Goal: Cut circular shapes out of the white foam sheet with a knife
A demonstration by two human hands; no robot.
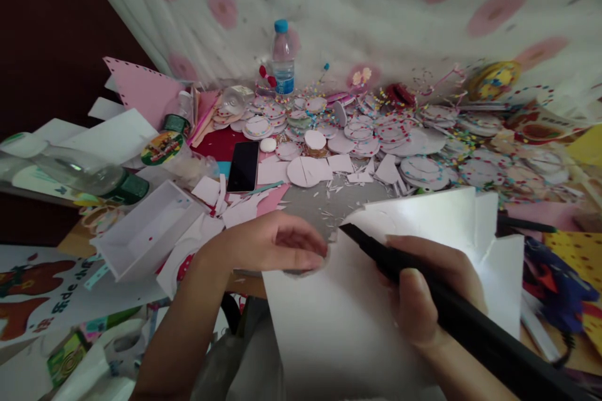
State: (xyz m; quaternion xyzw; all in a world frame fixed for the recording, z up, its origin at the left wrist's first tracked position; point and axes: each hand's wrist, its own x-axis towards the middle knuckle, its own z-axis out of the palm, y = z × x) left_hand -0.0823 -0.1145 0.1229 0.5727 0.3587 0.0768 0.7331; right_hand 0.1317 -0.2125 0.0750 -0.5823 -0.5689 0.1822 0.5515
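Note:
A black utility knife [414,282] is in my right hand [423,288], fingers wrapped round its handle. Its angled dark blade points up and left, over the upper edge of a white foam sheet [338,332]. That sheet lies in front of me, reaching past the table edge toward my lap. On the sheet's left edge, beside a curved cut, my left hand [282,244] has its fingers curled and thumb pressed down. The fingertips' undersides are hidden. More white sheets [437,213] with irregular edges lie behind my right hand.
White discs [305,172], many with coloured dots, pile up along the back. A phone [243,166] lies left of thin white offcuts. A water bottle [283,62] stands by the curtain [357,6]. At left are a white box [145,232] and an overturned bottle [94,172].

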